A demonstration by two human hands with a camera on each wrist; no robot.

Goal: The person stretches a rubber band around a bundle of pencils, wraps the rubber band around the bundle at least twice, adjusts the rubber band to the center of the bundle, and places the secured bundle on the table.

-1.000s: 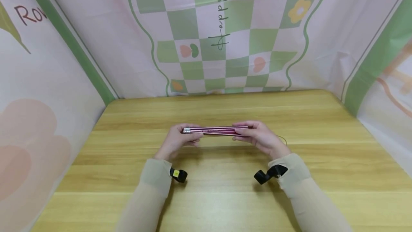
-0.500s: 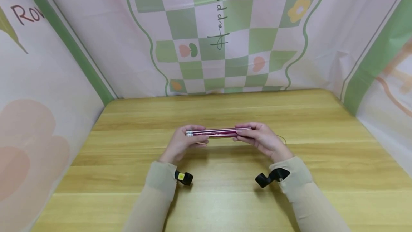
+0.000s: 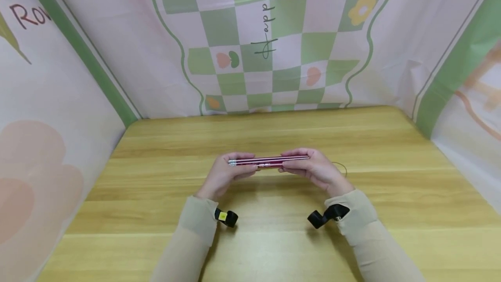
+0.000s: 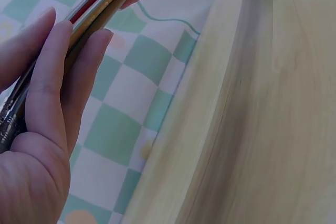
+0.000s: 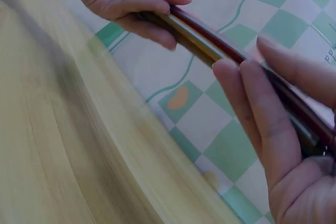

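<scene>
A small bundle of pencils (image 3: pixel 266 160), dark red with silver ends at the left, is held level above the table in the head view. My left hand (image 3: pixel 221 176) grips the silver-ended side, thumb in front and fingers behind. The other end is pinched by my right hand (image 3: pixel 320 174). Both wrist views show the bundle closer up: red and gold-yellow pencils (image 5: pixel 202 45) lie side by side between the fingertips of the two hands. Palms and fingers hide parts of both ends, so the exact number is unclear.
On the wooden table (image 3: pixel 274 238), just beyond my right wrist, lies a thin yellowish loop (image 3: pixel 346 169), like a rubber band. A patterned cloth (image 3: pixel 287 16) hangs behind the table's far edge, with more cloth at both sides.
A pencil that slanted across the bundle now runs nearly parallel with the others. My left hand has moved slightly right; my right hand is nearly where it was. Both still hold the pencils.
</scene>
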